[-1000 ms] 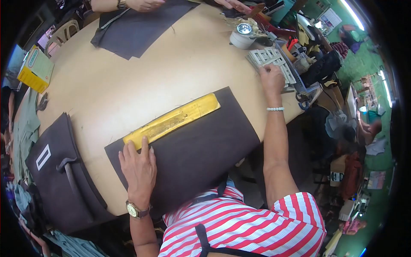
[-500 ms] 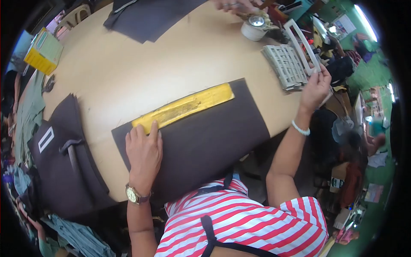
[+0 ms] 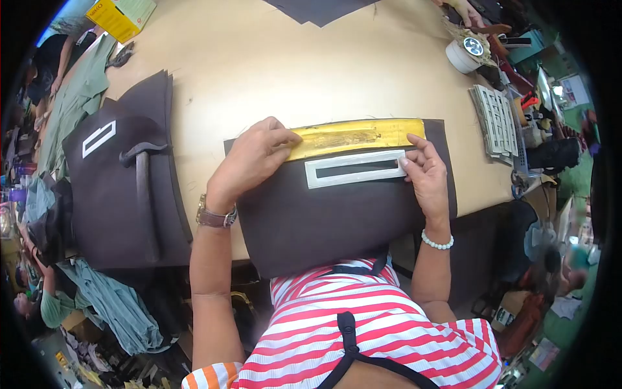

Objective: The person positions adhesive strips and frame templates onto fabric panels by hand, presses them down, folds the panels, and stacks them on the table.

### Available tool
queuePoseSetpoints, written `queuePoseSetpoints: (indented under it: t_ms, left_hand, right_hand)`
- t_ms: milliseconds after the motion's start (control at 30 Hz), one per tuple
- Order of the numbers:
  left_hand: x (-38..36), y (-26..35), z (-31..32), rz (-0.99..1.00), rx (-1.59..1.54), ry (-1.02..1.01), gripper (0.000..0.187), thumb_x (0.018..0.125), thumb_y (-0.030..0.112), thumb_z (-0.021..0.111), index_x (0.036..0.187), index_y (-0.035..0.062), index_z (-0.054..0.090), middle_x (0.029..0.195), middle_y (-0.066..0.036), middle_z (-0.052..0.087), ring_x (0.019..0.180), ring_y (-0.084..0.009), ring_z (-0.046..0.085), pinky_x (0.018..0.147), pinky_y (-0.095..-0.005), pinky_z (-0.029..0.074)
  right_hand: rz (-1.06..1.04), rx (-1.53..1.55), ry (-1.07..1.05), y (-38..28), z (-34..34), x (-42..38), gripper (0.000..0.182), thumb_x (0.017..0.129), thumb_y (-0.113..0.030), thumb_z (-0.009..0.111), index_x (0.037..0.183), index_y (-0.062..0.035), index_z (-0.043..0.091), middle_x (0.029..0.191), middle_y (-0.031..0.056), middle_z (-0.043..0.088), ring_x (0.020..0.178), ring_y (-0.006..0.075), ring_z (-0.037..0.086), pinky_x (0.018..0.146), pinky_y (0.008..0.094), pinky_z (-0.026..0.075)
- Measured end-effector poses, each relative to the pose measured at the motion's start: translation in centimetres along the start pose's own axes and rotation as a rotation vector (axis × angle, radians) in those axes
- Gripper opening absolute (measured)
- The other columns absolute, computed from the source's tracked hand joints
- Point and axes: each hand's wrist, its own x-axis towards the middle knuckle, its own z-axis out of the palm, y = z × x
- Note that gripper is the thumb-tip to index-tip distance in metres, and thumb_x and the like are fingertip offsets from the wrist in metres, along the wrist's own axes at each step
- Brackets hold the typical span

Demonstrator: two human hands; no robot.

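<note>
A dark fabric panel [image 3: 337, 223] lies at the table's front edge before me. Along its far edge runs a yellow strip template [image 3: 363, 134] with a worn, smudged middle. My left hand [image 3: 254, 159] has its fingers bent and closed at the strip's left end, covering that end. Between the thumb and fingers of my right hand [image 3: 427, 175] is the right end of a white rectangular frame [image 3: 324, 177] with a long slot. The frame lies over the dark panel, just below and nearly parallel to the strip. One right fingertip reaches the strip's right end.
On the left, a hammer [image 3: 144, 194] rests on stacked dark panels [image 3: 103, 188], beside another white frame [image 3: 99, 139]. A pile of white frames [image 3: 495, 123] and a round white container [image 3: 461, 57] are at the right. Another person's hand [image 3: 468, 11] is at the back right.
My right hand has brought the white frame from beside the pile to the dark panel. My left hand's fingers, stretched over the strip before, are now bent at its left end. The view has shifted.
</note>
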Motion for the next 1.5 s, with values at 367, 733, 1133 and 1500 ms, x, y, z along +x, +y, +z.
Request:
queuePoseSetpoints:
  t_ms: [367,733,1133,1500]
  left_hand:
    - [-0.5,1.5,0.5,0.04,0.128,0.068,0.036,0.069,0.02,0.078,0.099,0.0049,0.063,0.09,-0.009,0.054,0.088,-0.0276,0.053,0.078,-0.0372,0.044]
    - [-0.5,2.3,1.1,-0.022,0.178,0.073,0.04,0.068,0.016,0.079,0.101,0.0051,0.06,0.092,-0.01,0.052,0.088,-0.0272,0.052,0.076,-0.0375,0.045]
    - [-0.5,2.1,1.1,0.013,0.163,0.084,0.041,0.066,0.014,0.079,0.102,0.0045,0.06,0.092,-0.009,0.053,0.087,-0.0266,0.052,0.075,-0.0372,0.045]
    - [-0.5,2.3,1.0,0.013,0.172,0.07,0.041,0.066,0.014,0.078,0.102,0.0045,0.06,0.093,-0.009,0.054,0.09,-0.0262,0.052,0.076,-0.0364,0.045]
  right_hand:
    - [0.057,-0.087,0.036,-0.2,0.1,0.8,0.045,0.084,-0.003,0.063,0.127,0.004,0.05,0.082,0.0018,0.062,0.068,0.0041,0.055,0.055,0.0182,0.045]
    - [-0.096,-0.292,0.218,-0.3,1.3,0.0,0.046,0.079,-0.001,0.068,0.12,0.0084,0.052,0.073,0.0065,0.062,0.062,0.0089,0.057,0.062,0.0235,0.048]
    - [-0.018,-0.17,0.236,0.4,0.6,0.1,0.048,0.077,0.0,0.07,0.121,0.0083,0.053,0.072,0.0051,0.065,0.064,0.0065,0.057,0.064,0.0215,0.047]
    - [-0.012,-0.154,0.217,0.2,0.6,0.1,0.049,0.076,0.002,0.07,0.121,0.0085,0.052,0.071,0.005,0.066,0.065,0.0057,0.055,0.065,0.0206,0.046]
